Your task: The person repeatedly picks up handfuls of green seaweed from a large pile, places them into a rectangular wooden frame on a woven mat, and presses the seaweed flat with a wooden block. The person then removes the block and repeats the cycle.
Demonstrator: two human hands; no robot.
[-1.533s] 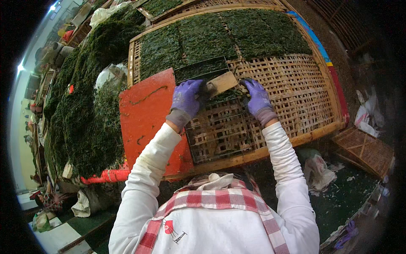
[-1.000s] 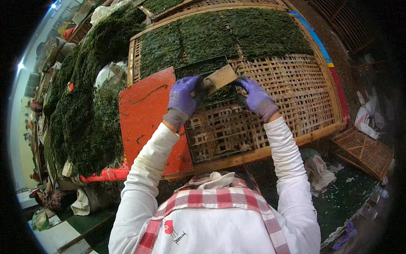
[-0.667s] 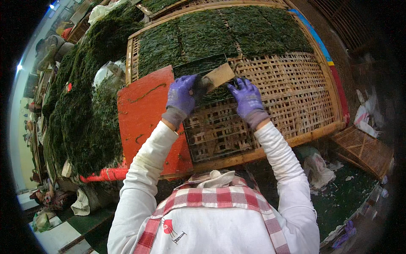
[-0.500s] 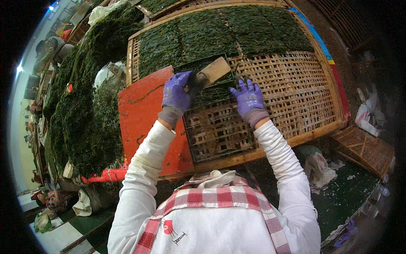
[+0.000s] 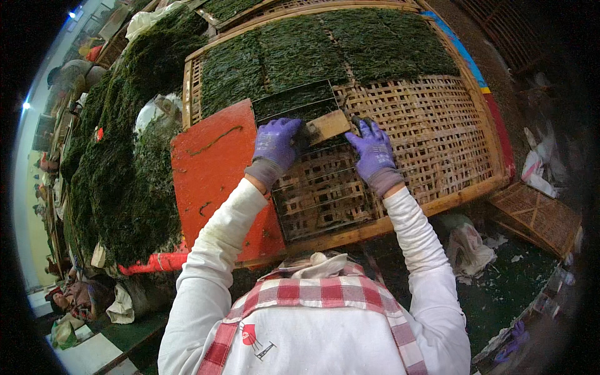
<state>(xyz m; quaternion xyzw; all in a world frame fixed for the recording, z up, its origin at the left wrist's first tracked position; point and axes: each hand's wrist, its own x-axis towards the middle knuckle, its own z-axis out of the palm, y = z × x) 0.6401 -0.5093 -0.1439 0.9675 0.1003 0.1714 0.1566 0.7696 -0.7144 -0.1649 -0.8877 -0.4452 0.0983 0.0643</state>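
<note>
My left hand (image 5: 276, 140), in a purple glove, is closed on a flat wooden block (image 5: 326, 125) held over a thin metal-framed mould (image 5: 292, 100) with dark green seaweed inside. My right hand (image 5: 372, 153), also gloved in purple, has its fingers apart beside the block's right end, touching the mould's right edge. The mould lies on a woven bamboo tray (image 5: 431, 137); its lower part shows bare weave through the frame. Rectangular mats of seaweed (image 5: 300, 53) cover the tray's far half. A red board (image 5: 209, 175) lies left of the mould.
A big heap of loose seaweed (image 5: 100, 187) fills the left side. Other people (image 5: 78, 300) are at the far left. A second tray (image 5: 237, 7) stands beyond mine. Smaller racks (image 5: 531, 219) and white sacks (image 5: 469, 256) lie low at the right.
My left hand and the wooden block have moved toward me and rightward since half a second ago. The block lies more crosswise. My right hand has shifted slightly right.
</note>
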